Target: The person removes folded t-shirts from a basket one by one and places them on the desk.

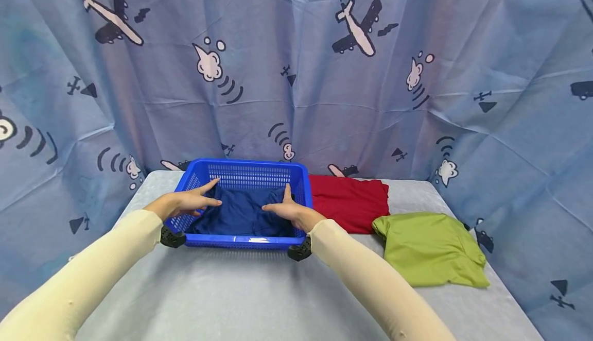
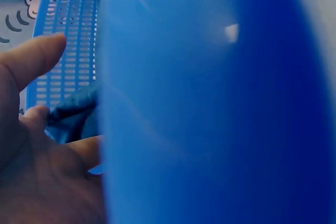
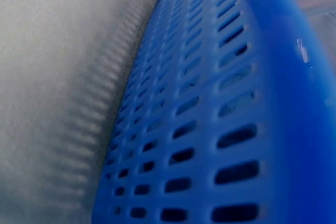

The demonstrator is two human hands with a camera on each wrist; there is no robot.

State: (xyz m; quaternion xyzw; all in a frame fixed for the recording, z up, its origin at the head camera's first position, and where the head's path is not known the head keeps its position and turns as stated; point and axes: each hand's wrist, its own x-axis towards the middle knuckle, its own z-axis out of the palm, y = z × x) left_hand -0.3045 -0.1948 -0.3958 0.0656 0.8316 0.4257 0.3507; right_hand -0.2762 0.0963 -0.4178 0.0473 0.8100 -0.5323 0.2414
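A blue plastic basket [image 1: 252, 165] with slotted walls holds a dark navy cloth [image 1: 243, 209] spread over its bottom. My left hand [image 1: 187, 202] reaches over the basket's left side, fingers apart, nothing gripped. Over the right part of the cloth is my right hand [image 1: 294, 211], thumb raised and fingers extended. Whether either hand touches the cloth cannot be told. In the left wrist view, the basket's rim [image 2: 210, 103] covers much of the picture beside the left hand [image 2: 44, 166]. The right wrist view mostly shows the basket's slotted outer wall [image 3: 184, 108]; only a bit of the hand appears.
Behind the basket's right side lies a red folded cloth [image 1: 349, 204]. A lime-green folded cloth [image 1: 433, 251] lies nearer, at the right of the pale table [image 1: 222, 300]. A blue curtain [image 1: 259, 73] printed with planes hangs around the table's back and sides.
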